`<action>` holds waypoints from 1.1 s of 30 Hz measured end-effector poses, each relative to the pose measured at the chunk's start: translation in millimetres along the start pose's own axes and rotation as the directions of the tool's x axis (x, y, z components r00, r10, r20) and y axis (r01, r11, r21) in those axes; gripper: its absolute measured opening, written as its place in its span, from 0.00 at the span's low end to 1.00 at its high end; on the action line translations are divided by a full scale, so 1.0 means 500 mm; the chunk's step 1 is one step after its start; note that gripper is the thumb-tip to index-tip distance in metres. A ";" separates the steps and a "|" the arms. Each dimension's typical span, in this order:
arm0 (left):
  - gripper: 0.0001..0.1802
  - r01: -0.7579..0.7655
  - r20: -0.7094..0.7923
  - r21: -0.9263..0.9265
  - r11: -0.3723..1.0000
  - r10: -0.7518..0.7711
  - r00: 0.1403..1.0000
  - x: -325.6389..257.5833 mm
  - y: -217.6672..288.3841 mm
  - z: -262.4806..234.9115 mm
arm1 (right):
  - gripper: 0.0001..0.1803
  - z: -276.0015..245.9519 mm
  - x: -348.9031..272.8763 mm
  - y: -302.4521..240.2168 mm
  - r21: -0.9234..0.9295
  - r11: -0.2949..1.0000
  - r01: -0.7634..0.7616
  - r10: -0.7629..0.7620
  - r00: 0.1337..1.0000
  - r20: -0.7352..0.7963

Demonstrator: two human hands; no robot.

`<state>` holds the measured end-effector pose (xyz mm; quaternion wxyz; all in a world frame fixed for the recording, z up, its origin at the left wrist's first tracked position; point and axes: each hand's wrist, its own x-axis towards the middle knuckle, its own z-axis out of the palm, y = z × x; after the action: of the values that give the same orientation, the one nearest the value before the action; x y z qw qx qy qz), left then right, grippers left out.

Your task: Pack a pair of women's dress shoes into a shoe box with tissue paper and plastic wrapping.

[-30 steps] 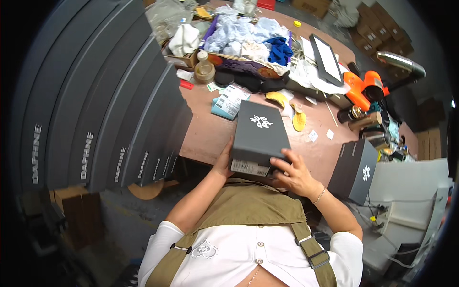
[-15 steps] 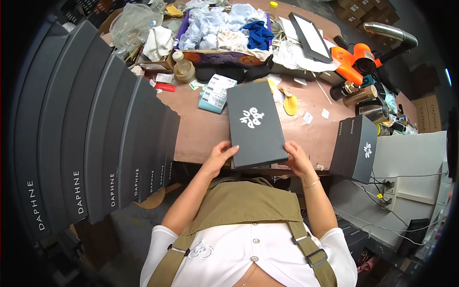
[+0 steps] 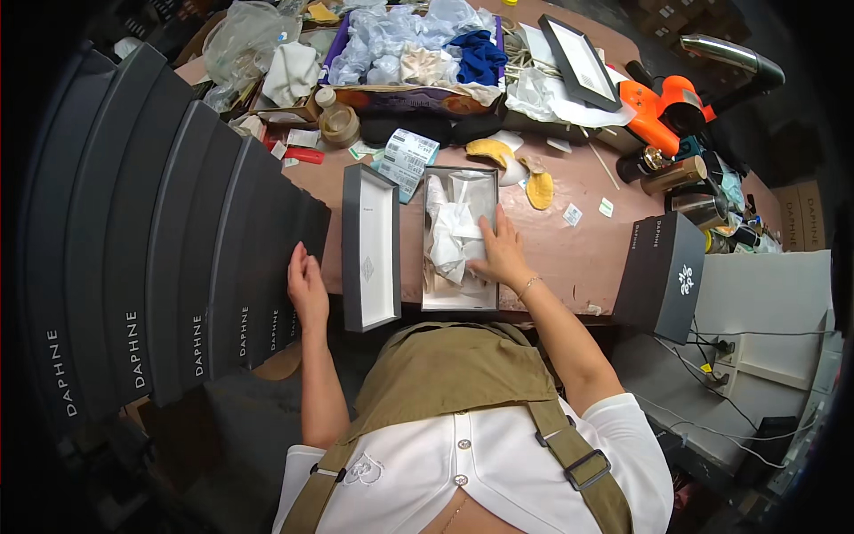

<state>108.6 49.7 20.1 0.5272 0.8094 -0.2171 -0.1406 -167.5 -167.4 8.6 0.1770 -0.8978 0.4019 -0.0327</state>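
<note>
An open dark grey shoebox (image 3: 478,297) lies at the table's front edge. White crumpled tissue paper (image 3: 451,242) fills much of it, and whatever is under the paper is hidden. Over the box's right side is my right hand (image 3: 503,253), fingers spread, fingertips at the paper and nothing gripped. To the left of the box, its lid (image 3: 377,249) rests with the white inside showing. My left hand (image 3: 308,287) hangs between this lid and a stack of dark boxes (image 3: 227,240), its fingers stretched out and holding nothing.
At the right edge stands another dark box (image 3: 660,271). Behind the open box lie a label sheet (image 3: 409,162), yellow pads (image 3: 540,190) and a glue bottle (image 3: 339,120). A purple-edged carton (image 3: 409,100) holds crumpled paper. An orange heat gun (image 3: 654,111) sits back right.
The closed box that both hands held now lies open on the table. Its lid has come off to the left. My left hand has let go and moved left; my right is over the paper.
</note>
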 end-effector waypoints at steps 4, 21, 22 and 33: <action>0.20 -0.403 0.405 0.107 0.909 0.330 0.853 -0.084 0.126 0.083 | 0.31 0.023 0.013 0.023 -0.055 0.998 0.010 -0.012 1.000 -0.022; 0.04 -0.404 -0.193 -0.148 0.903 0.374 0.907 0.063 0.148 0.104 | 0.46 -0.026 0.103 0.032 0.164 0.983 0.087 -0.139 0.929 0.343; 0.04 -0.449 -0.216 -0.052 0.892 0.429 0.877 0.078 0.148 0.070 | 0.46 -0.028 0.099 0.018 0.072 0.996 0.056 -0.080 0.919 0.386; 0.19 -0.415 0.382 0.222 0.882 0.313 0.870 0.107 0.049 0.059 | 0.24 -0.050 0.109 -0.009 0.173 0.981 -0.090 0.090 0.996 0.008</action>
<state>136.6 -9.1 30.8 0.3719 0.7870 -0.4722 -0.1387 -132.7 -211.9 29.0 0.2558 -0.8599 0.4377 -0.0594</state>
